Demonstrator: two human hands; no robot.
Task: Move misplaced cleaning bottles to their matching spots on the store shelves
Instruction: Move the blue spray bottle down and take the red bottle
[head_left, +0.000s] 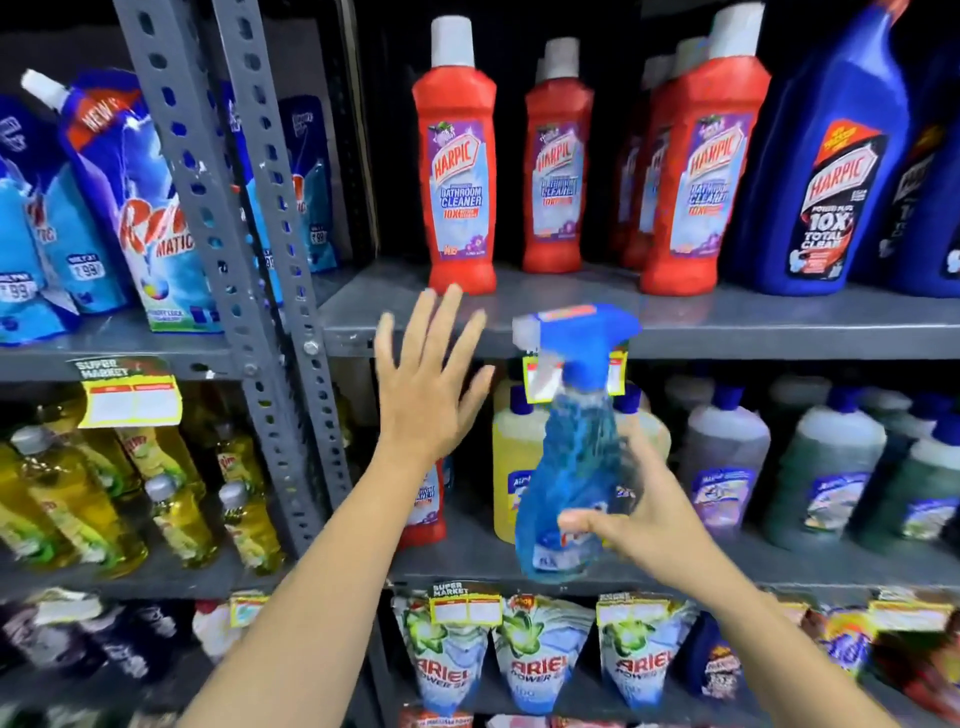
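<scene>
A blue spray bottle (571, 467) with a blue and white trigger head is blurred and tilted in the air in front of the middle shelf. My right hand (649, 514) grips its lower body, thumb on the front and fingers behind. My left hand (426, 395) is raised with fingers spread and holds nothing, just below a red Harpic bathroom cleaner bottle (457, 171) on the upper shelf (727, 322). Another red Harpic bottle (430, 506) stands on the middle shelf, partly hidden behind my left forearm, next to a yellow cleaner bottle (506, 467).
More red Harpic bottles (558, 171) and blue Harpic bottles (831, 171) line the upper shelf. Purple and green cleaner bottles (727, 467) fill the middle shelf. Ariel pouches (545, 670) hang below. A grey slotted upright (234, 208) separates the left bay of detergent pouches and yellow dish-liquid bottles (78, 493).
</scene>
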